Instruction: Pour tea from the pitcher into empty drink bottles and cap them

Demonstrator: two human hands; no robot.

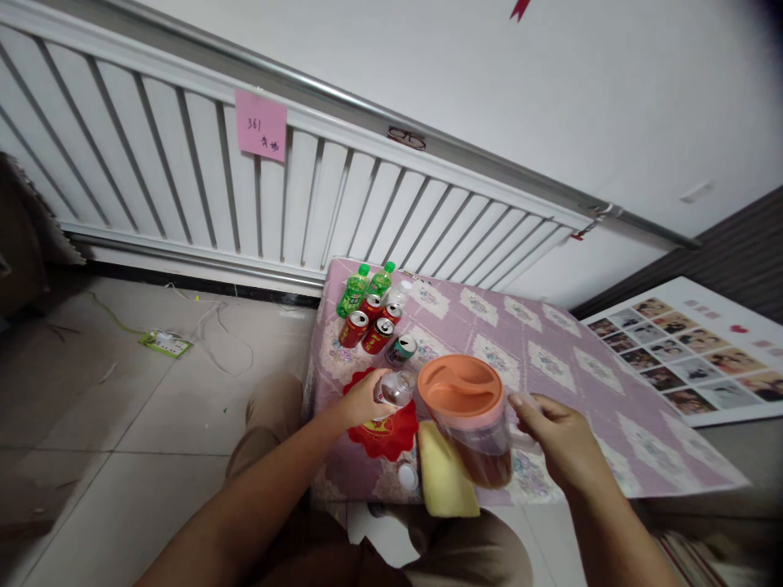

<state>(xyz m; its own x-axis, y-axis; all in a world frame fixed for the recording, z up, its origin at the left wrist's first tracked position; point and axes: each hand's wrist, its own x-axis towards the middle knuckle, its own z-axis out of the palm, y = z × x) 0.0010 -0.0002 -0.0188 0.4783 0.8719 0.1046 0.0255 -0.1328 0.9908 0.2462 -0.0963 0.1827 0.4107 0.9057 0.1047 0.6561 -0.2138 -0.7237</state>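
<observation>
The right hand (pixel 559 436) grips the handle of the part-full pitcher (pixel 474 420), fingers closed. The left hand (pixel 365 399) clasps a small clear bottle (pixel 396 388). The pitcher looks heavy and sloshy; best held by its handle.

Clear plastic jug (pixel 483 444) w/ matt orange lid (pixel 460 385); glossy cans (pixel 370 322).

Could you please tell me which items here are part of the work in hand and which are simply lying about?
In hand:
- left hand on clear bottle
- right hand holding pitcher of brown liquid
- red mat

Lying about:
- red cans
- green bottles
- yellow cloth
- white cap
</observation>
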